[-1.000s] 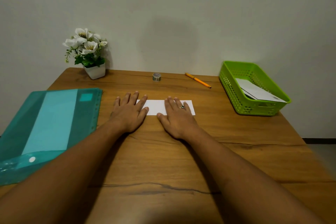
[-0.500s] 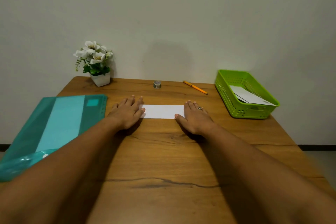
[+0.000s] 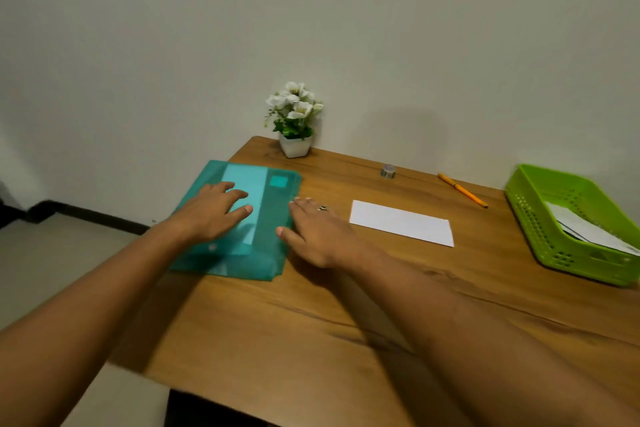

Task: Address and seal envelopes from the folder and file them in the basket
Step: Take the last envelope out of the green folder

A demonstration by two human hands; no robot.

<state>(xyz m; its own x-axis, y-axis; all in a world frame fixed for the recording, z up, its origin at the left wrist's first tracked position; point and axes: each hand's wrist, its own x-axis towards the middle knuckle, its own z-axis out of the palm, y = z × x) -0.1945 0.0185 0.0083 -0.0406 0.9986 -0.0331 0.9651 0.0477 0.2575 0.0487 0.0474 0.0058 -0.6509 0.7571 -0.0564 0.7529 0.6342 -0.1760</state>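
Currently, the left hand (image 3: 211, 211) is lying palm down on the translucent teal plastic folder (image 3: 242, 263), fingers loosely spread, pressing rather than gripping. The right hand (image 3: 318, 232), wearing a ring, is resting flat on the wooden table (image 3: 311, 340) just beside the folder's right edge; thumb and fingertips are touching that edge, fingers straight, grasping nothing. The folder is sitting at the table's left edge, its left side hanging slightly past it, a paler sheet showing through the cover. One long white paper envelope (image 3: 401, 227) is lying flat near the table's middle, just right of the right hand, apart from it. The lime-green perforated plastic basket (image 3: 533, 229) is standing at the right edge, holding white envelopes (image 3: 585, 230) leaning inside. Along the far edge, an orange pencil (image 3: 462, 189) is lying between the envelope and basket, a small silvery tape roll (image 3: 388, 171) is sitting left of it, and a white potted flower arrangement (image 3: 294, 121) is occupying the far left corner.
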